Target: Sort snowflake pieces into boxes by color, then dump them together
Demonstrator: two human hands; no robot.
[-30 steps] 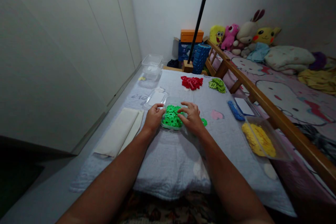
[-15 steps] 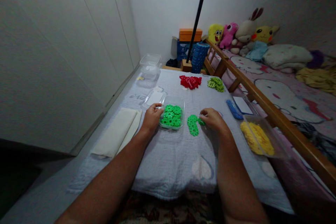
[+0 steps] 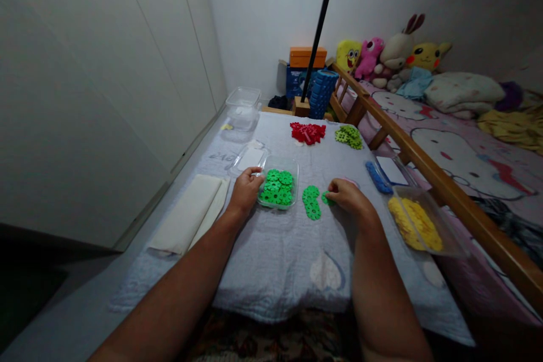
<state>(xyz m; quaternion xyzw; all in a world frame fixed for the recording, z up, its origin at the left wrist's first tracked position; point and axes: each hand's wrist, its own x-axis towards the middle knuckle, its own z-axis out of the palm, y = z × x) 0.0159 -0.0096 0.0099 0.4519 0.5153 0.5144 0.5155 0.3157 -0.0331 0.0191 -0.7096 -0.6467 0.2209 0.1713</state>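
Note:
My left hand (image 3: 247, 189) grips the left side of a clear plastic container (image 3: 296, 172). Inside it lie several green notched discs (image 3: 278, 188), flat and overlapping. On the cloth to the container's right is a short overlapping row of green discs (image 3: 311, 202). Just right of that row, my right hand (image 3: 344, 194) pinches a green disc (image 3: 326, 198) between thumb and fingers, low over the cloth. Part of this disc is hidden by the fingertips. A clear lid (image 3: 241, 159) with a white label lies behind my left hand.
Farther back are a red pile (image 3: 307, 133) and a light-green pile (image 3: 348, 136). A container of yellow pieces (image 3: 416, 223) and blue pieces (image 3: 378, 177) sit at right, by the wooden bed rail (image 3: 403, 150). Folded cloth (image 3: 186, 212) lies left; stacked clear containers (image 3: 243, 107) stand back left.
My right hand has shifted slightly right with the green disc, opening a gap between it and the row. My left hand stays on the container.

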